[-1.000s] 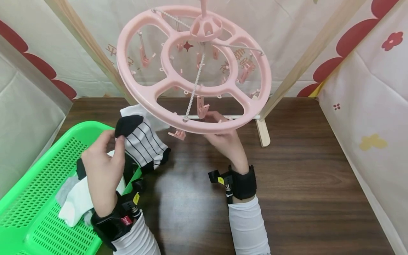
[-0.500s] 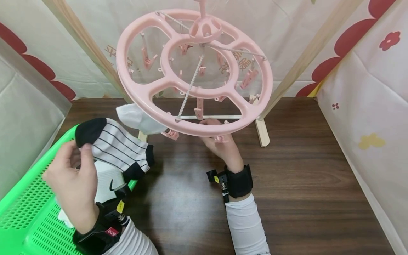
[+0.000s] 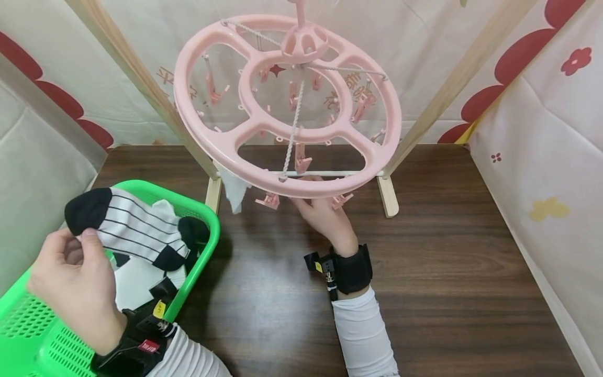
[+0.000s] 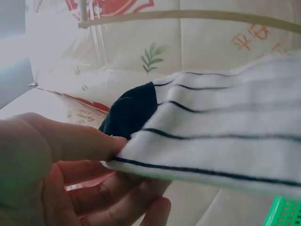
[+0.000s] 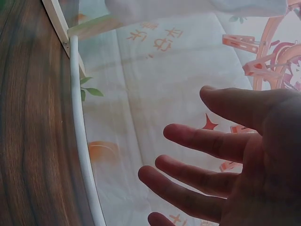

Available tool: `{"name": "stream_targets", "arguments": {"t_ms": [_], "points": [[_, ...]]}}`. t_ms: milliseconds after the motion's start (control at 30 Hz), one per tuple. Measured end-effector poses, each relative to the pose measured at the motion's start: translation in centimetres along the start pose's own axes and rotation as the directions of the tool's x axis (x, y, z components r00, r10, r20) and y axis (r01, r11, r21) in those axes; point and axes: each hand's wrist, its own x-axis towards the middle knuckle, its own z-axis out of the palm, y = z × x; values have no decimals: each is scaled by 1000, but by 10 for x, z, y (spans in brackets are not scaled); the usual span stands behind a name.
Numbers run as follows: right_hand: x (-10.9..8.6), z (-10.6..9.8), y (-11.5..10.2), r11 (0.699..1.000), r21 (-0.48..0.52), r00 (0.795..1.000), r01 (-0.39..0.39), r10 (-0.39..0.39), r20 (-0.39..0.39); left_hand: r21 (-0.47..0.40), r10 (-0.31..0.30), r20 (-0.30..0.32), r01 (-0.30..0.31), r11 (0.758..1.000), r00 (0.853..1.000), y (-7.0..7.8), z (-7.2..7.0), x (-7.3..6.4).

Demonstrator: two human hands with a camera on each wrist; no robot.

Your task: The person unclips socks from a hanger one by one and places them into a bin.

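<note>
My left hand [image 3: 77, 285] pinches a white sock [image 3: 141, 225] with black stripes by its black toe, thumb on top. The sock stretches out to the right over the green basket [image 3: 207, 246]. In the left wrist view the thumb presses the striped cloth [image 4: 221, 141] against the fingers. My right hand [image 3: 325, 220] is under the front rim of the pink round clip hanger [image 3: 226, 152], partly hidden by it. The right wrist view shows its fingers [image 5: 202, 141] spread, with nothing between them. A pale sock [image 3: 233, 191] hangs below the hanger's left side.
More socks [image 3: 136, 283] lie in the basket on the left. Pink clips [image 3: 301, 159] dangle from the hanger. Wooden stand legs [image 3: 388, 196] and a white crossbar [image 5: 82, 141] stand behind on the dark wooden table [image 3: 447, 262]. Printed cloth surrounds the sides and back.
My left hand has carried the striped sock left, from beside the hanger to over the basket. The right hand stays under the hanger's rim. The hanger and the hanging pale sock have swung.
</note>
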Motion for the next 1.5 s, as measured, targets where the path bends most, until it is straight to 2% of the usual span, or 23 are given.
{"name": "stream_targets", "arguments": {"t_ms": [167,267,433,533,633,767,967,1100,1167,1267,1367,1500], "points": [[-1,2,-4,996,-68,998,-52,54,27,123,-126,-4,126,984,992,-4,0,2],[-1,4,-5,993,-81,995,-91,94,35,149,-152,11,149,978,988,-4,0,2],[-1,7,-2,993,-105,997,-54,60,54,116,-110,62,102,988,992,-2,5,0],[-1,9,-1,992,-114,995,-51,60,79,99,-50,105,40,994,993,-1,11,-2],[0,10,-1,992,-101,991,-78,88,98,74,8,164,-21,997,986,0,19,-4],[1,15,-1,996,-70,992,-60,68,109,46,61,254,-75,996,965,2,30,-7],[4,28,-10,998,-8,996,59,-58,70,9,122,366,-135,991,922,8,44,-14],[7,35,-23,984,109,990,140,-142,9,-27,163,429,-168,985,888,12,54,-18],[8,38,-33,970,176,985,170,-168,-24,-35,170,449,-173,984,877,12,56,-19],[6,39,-48,969,189,986,162,-152,-64,-40,172,466,-173,984,868,13,57,-20],[5,39,-61,976,155,984,152,-134,-121,-35,165,478,-169,985,863,12,58,-20],[10,40,-70,973,136,959,187,-151,-238,-38,175,481,-179,983,859,13,59,-20]]}}
